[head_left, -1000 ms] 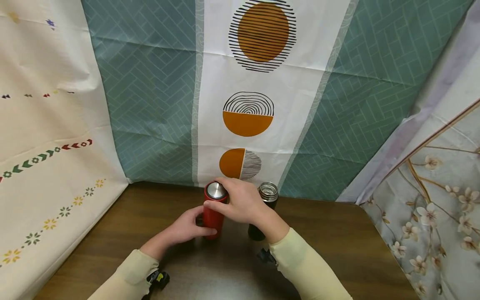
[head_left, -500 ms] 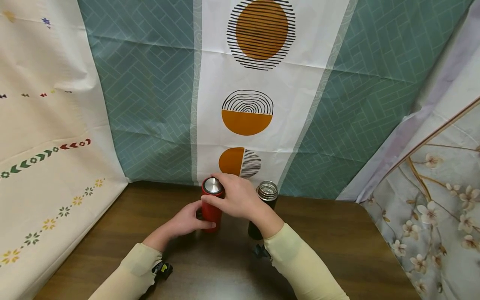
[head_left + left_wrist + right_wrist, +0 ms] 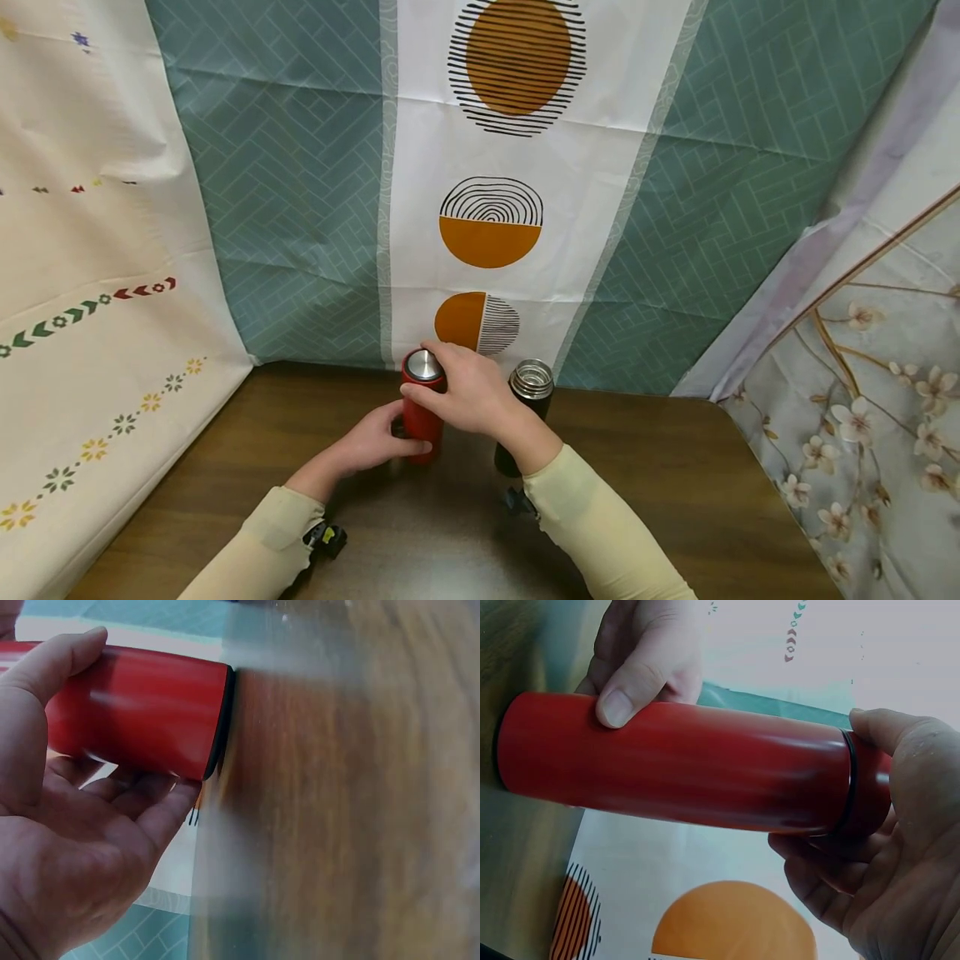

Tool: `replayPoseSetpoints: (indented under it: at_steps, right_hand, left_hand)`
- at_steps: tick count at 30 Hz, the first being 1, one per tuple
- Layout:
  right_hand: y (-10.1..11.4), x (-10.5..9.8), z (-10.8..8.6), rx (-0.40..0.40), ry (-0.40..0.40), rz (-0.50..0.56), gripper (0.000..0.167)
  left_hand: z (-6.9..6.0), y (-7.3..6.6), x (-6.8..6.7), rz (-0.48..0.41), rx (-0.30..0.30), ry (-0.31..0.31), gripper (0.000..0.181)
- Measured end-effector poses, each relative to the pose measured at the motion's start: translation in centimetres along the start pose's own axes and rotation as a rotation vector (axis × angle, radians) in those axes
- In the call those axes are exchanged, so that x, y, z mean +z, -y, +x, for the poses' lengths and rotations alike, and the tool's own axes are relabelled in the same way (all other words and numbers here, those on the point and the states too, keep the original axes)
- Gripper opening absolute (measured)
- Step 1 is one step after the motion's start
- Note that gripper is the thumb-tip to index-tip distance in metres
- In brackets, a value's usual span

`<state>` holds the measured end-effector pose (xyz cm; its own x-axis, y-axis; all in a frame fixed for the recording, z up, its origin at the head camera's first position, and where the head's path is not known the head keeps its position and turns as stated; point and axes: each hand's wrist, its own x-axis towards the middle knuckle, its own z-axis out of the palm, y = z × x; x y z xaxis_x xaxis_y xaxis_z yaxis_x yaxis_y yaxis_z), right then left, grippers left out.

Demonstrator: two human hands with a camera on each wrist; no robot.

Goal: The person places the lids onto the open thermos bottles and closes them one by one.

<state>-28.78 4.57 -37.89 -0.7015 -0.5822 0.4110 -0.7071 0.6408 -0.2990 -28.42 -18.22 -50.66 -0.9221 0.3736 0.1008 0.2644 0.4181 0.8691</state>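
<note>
A red thermos (image 3: 422, 425) stands upright near the back of the table, its lid (image 3: 423, 365) topped with a brushed steel disc. My left hand (image 3: 372, 439) grips the lower body; in the left wrist view, the thumb lies on one side and the fingers curl under the other, close to the black base ring (image 3: 220, 724). Round the lid, my right hand (image 3: 911, 825) has its thumb on one side and fingers on the other. To the right stands a black thermos (image 3: 507, 462) without a lid, its steel threaded neck (image 3: 532, 377) showing, partly hidden behind my right wrist.
The dark wooden table (image 3: 660, 500) carries both thermoses. Right behind them hangs a teal and white cloth (image 3: 300, 208) with orange circles. A cream embroidered cloth (image 3: 97, 350) borders the left side, and a floral one (image 3: 885, 450) the right.
Both hands and the red thermos have shifted slightly left and away from me, mostly in the first half second. The grips look the same, and the black thermos stays in place.
</note>
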Motion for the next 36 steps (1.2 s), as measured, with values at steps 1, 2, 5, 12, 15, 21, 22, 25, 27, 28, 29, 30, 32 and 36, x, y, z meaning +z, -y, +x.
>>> replayPoseSetpoints:
  at_steps: [1, 2, 5, 12, 15, 21, 22, 25, 27, 28, 29, 30, 32, 36]
  right_hand:
    - [0.0, 0.1, 0.0, 0.001, 0.000, 0.003, 0.061]
    - [0.0, 0.1, 0.0, 0.003, -0.001, 0.007, 0.061]
    - [0.0, 0.2, 0.0, 0.009, 0.000, 0.018, 0.062]
    - [0.1, 0.4, 0.0, 0.045, 0.004, 0.034, 0.068]
    - [0.1, 0.7, -0.2, 0.069, -0.003, 0.047, 0.070]
    - [0.0, 1.1, -1.1, 0.080, 0.003, 0.070, 0.082]
    - [0.0, 1.1, -1.3, 0.075, 0.002, 0.075, 0.084]
    - [-0.2, 1.1, -2.5, 0.050, -0.009, 0.081, 0.089]
    - [-0.3, 1.2, -3.3, 0.017, -0.025, 0.080, 0.091]
    - [-0.3, 1.1, -3.8, 0.001, -0.033, 0.077, 0.092]
    - [-0.3, 1.1, -4.2, -0.015, -0.040, 0.074, 0.093]
    - [-0.4, 1.0, -4.7, -0.033, -0.047, 0.075, 0.093]
    - [-0.4, 0.8, -5.5, -0.066, -0.061, 0.075, 0.091]
    - [-0.6, 0.2, -6.9, -0.128, -0.089, 0.076, 0.087]
  left_hand:
    - [0.0, 0.1, 0.0, -0.001, 0.001, -0.001, 0.061]
    - [0.0, 0.1, 0.0, -0.003, 0.002, -0.002, 0.060]
    - [0.0, 0.2, 0.1, -0.015, 0.000, -0.001, 0.060]
    - [-0.1, 0.1, 0.1, -0.014, -0.014, -0.014, 0.059]
    - [-0.2, -0.1, 0.1, -0.016, -0.019, -0.011, 0.060]
    - [-0.4, -0.1, 0.0, -0.014, -0.023, -0.008, 0.062]
    - [-0.4, 0.0, 0.0, -0.012, -0.021, -0.009, 0.063]
    - [-0.4, -0.2, 0.1, 0.008, -0.008, -0.017, 0.064]
    - [-0.5, -0.3, 0.1, 0.031, -0.002, -0.023, 0.066]
    - [-0.6, -0.4, 0.1, 0.047, 0.002, -0.026, 0.066]
    - [-0.7, -0.6, 0.1, 0.064, 0.005, -0.030, 0.068]
    - [-0.8, -0.7, 0.0, 0.079, 0.007, -0.037, 0.069]
    - [-1.2, -1.2, 0.0, 0.099, 0.008, -0.052, 0.072]
    - [-1.9, -2.0, 0.0, 0.098, 0.012, -0.094, 0.079]
